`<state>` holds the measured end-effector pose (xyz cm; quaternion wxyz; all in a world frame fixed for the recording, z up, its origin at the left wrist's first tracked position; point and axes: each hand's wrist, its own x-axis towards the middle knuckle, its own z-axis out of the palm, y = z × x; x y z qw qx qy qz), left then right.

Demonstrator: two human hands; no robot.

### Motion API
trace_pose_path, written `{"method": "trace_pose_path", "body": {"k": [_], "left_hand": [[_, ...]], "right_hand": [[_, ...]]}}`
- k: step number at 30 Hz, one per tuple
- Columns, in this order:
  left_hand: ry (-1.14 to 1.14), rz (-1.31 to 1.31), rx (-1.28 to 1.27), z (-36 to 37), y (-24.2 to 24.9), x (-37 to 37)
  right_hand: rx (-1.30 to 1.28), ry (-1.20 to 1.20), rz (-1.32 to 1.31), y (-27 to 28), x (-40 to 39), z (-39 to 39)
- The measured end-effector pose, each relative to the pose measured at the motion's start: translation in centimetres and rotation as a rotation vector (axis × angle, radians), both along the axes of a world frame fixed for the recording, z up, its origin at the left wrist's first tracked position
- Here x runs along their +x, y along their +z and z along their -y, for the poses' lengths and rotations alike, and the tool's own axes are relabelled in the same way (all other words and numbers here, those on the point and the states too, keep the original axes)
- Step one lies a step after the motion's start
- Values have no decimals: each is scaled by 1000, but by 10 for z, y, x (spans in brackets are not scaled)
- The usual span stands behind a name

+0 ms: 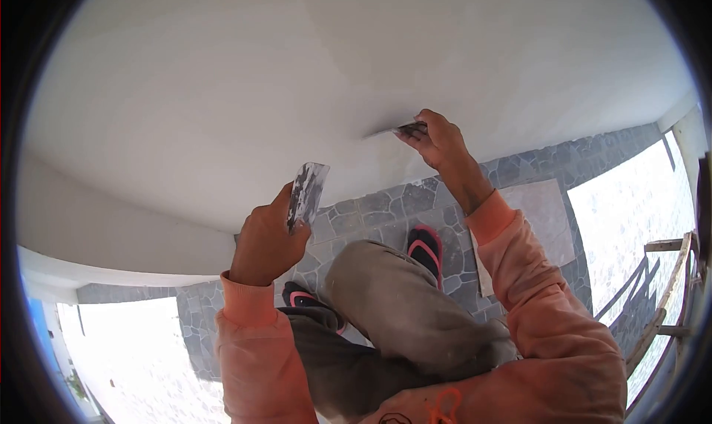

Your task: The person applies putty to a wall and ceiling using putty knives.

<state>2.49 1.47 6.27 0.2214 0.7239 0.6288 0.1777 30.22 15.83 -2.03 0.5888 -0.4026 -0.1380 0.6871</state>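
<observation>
My left hand [265, 235] grips a putty knife [308, 194] whose flat blade is smeared with white and dark patches. The blade points up and stands apart from the wall. Farther right, my right hand [437, 142] is closed on a second flat scraper blade [399, 127]. Its edge lies at the pale wall [222, 75], with a dark shadow beside it. Around that spot the wall shows a faintly darker, damp-looking patch [393, 161]. Fingers hide most of the right scraper.
Below is a grey stone-patterned floor [356, 220], where my feet stand in black and pink sandals [425, 253]. A pale flat board [530, 216] lies near my right arm. A wooden ladder-like frame [660, 313] stands at the right edge. Bright sunlit ground shows on both sides.
</observation>
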Motion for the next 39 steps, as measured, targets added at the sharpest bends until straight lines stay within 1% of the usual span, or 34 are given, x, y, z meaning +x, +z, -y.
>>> {"method": "trace_pose_path", "body": {"k": [2,5,8,9,11,12,14,15,17,20,22,23,26,27,29,30,31,35,37,39], "left_hand": [[63,93,39,-1,0,-5],[123,367,169,-5,0,-9],[221,718,21,-9,7,-19],[265,912,-3,-9,7,-17],[253,1217,-101,-8,8,-11],[246,1368,-152,-8,9,-9],[228,1517,-253,-8,9,-6],[216,1591,-305,-9,9,-4],[182,1569,-290,-6,9,3],[172,1616,-314,-4,8,12],[164,1666,-339,-1,10,16],[156,1663,-358,1,12,18],[123,1683,-385,4,18,19],[108,1707,-377,3,16,17],[84,1751,-368,3,8,15],[94,1726,-355,3,7,12],[105,1701,-344,4,7,12],[142,1557,-253,7,1,9],[167,1537,-231,9,2,9],[175,1535,-209,11,12,13]], "right_hand": [[53,13,-14,18,1,11],[132,27,-47,31,12,33],[181,44,-36,34,26,52],[199,56,-47,37,27,60],[201,65,-91,40,28,75],[244,100,-106,42,28,81],[331,173,-137,51,24,94],[320,168,-126,59,18,103],[710,202,582,73,17,120],[815,155,1110,80,8,127],[1022,6,979,113,-21,138],[1122,73,1052,123,-23,142],[1564,100,1127,121,-38,130],[1618,208,1134,117,-41,129],[1648,252,1255,108,-46,131],[1663,275,1317,103,-49,133],[1625,283,1330,98,-52,136],[1644,303,1424,72,-44,123],[1653,311,1481,63,-33,114],[1613,323,1654,51,-16,100]]}}
